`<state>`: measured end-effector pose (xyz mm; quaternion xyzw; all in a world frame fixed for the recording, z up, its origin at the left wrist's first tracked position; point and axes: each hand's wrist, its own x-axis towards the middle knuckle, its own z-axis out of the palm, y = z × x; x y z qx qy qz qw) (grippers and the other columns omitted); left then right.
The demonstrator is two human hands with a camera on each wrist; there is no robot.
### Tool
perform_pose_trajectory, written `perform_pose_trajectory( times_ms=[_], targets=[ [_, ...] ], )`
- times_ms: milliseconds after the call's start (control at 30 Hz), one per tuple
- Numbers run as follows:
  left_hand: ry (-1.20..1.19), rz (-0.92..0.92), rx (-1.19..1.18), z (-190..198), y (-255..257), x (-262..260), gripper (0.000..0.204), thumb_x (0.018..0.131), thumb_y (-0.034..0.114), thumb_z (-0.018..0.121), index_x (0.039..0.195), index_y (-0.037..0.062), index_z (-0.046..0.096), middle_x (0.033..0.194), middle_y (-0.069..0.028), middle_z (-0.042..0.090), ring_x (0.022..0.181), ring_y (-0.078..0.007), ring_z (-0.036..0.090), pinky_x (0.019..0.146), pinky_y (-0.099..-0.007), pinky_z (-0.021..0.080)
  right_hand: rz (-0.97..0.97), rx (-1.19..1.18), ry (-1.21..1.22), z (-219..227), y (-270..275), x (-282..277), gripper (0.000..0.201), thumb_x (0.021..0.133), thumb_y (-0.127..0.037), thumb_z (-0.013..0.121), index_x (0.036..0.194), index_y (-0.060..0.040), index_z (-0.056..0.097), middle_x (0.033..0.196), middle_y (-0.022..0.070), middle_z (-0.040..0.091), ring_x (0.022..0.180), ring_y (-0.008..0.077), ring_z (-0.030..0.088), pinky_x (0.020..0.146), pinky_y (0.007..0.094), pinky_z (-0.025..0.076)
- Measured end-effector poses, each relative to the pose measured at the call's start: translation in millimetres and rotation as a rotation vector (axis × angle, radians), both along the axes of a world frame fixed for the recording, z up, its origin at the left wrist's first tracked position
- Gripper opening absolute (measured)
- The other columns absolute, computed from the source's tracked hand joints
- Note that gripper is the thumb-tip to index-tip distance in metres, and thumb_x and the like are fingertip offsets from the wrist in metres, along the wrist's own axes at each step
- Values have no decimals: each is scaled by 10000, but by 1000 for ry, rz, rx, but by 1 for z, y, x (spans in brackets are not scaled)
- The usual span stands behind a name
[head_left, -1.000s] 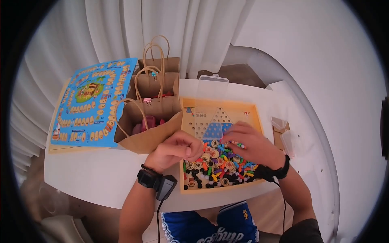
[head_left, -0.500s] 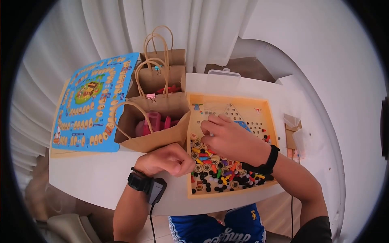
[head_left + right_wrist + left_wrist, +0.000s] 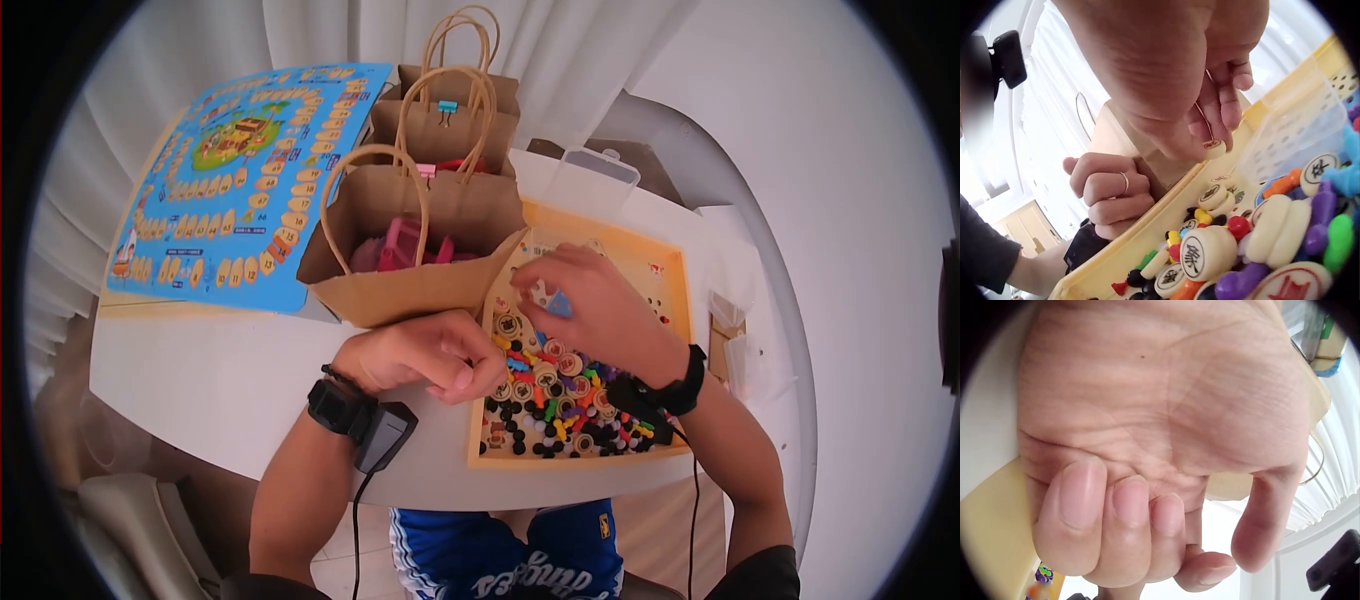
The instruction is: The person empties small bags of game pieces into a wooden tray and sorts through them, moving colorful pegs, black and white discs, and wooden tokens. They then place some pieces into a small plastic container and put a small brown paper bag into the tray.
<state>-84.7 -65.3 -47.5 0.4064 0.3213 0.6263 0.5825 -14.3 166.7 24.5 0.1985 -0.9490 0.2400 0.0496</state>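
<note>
My right hand (image 3: 590, 305) is over the left part of a wooden tray (image 3: 590, 462), close to the nearest paper bag. Its thumb and finger pinch a round Chinese chess piece (image 3: 1214, 149), seen best in the right wrist view. Beneath lies a mixed heap of chess discs (image 3: 1207, 253), coloured pegs (image 3: 565, 405) and black and white marbles (image 3: 518, 440). My left hand (image 3: 425, 352) is beside the tray's left edge, in front of the bag. In the left wrist view its fingers fold toward the palm, and nothing shows in it.
Several brown paper bags (image 3: 420, 290) stand in a row behind my left hand; the nearest contains pink things (image 3: 410, 245). A blue game board (image 3: 220, 190) lies to the left. Clear plastic boxes (image 3: 598, 180) are behind and in the tray. Small clear packaging (image 3: 738, 360) lies at the right.
My right hand has lifted from the heap and moved left toward the nearest bag with a chess piece. My left hand stays curled beside the tray. The head view has shifted.
</note>
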Motion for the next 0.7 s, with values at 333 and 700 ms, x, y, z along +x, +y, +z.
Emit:
perform_pose_trajectory(
  times_ms=[333, 700],
  targets=[
    [-17, -5, 23, -3, 2, -1, 417, 788, 406, 674, 635, 67, 485, 605, 9, 440, 582, -107, 402, 571, -271, 284, -62, 14, -128, -21, -13, -14, 201, 829, -149, 786, 961, 1, 760, 913, 152, 750, 868, 345, 695, 796, 416, 552],
    [-34, 16, 37, -1, 0, 1, 496, 829, 485, 724, 797, 17, 562, 631, 24, 430, 551, -76, 389, 531, -252, 265, -64, -75, -106, -3, -4, 5, 318, 792, -221, 816, 1001, 13, 766, 841, 134, 717, 787, 278, 700, 738, 394, 550]
  ],
)
